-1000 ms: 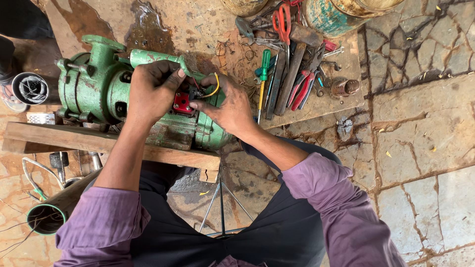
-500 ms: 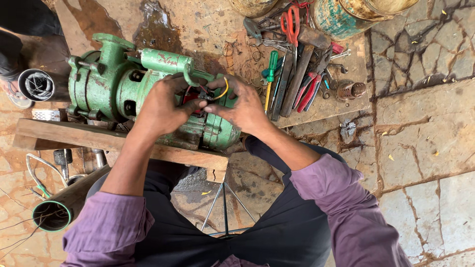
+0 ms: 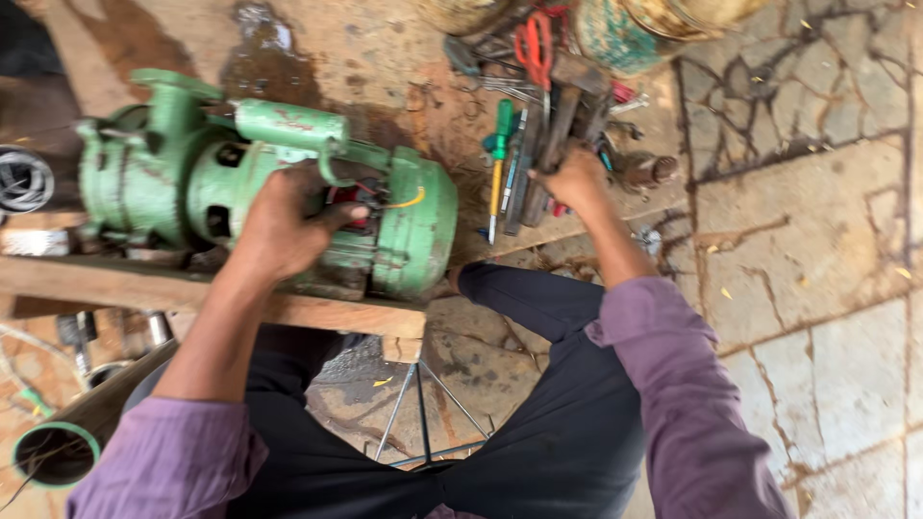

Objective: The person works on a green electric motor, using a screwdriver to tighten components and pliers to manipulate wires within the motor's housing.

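Note:
A worn green pump motor (image 3: 404, 216) lies on a wooden plank (image 3: 327, 312) in front of me. My left hand (image 3: 284, 226) grips its body, thumb and fingers at the open terminal box, where a red block (image 3: 344, 197) and a yellow wire (image 3: 409, 202) show. My right hand (image 3: 574, 180) is stretched out to a pile of hand tools (image 3: 538, 106). Its fingers are curled over dark handles just right of a green-handled screwdriver (image 3: 500, 154). Which tool it holds is blurred.
Red-handled scissors (image 3: 534, 43) and rusty tins (image 3: 625, 29) sit beyond the tools. A wire coil (image 3: 24, 178) lies far left and a green-rimmed pipe (image 3: 53, 452) at lower left. A thin metal stand (image 3: 423, 404) is between my knees. Cracked stone paving (image 3: 817, 240) spreads right.
My right hand has left the motor's terminal box and moved right to the tool pile. My left hand stays on the motor. The view has shifted slightly.

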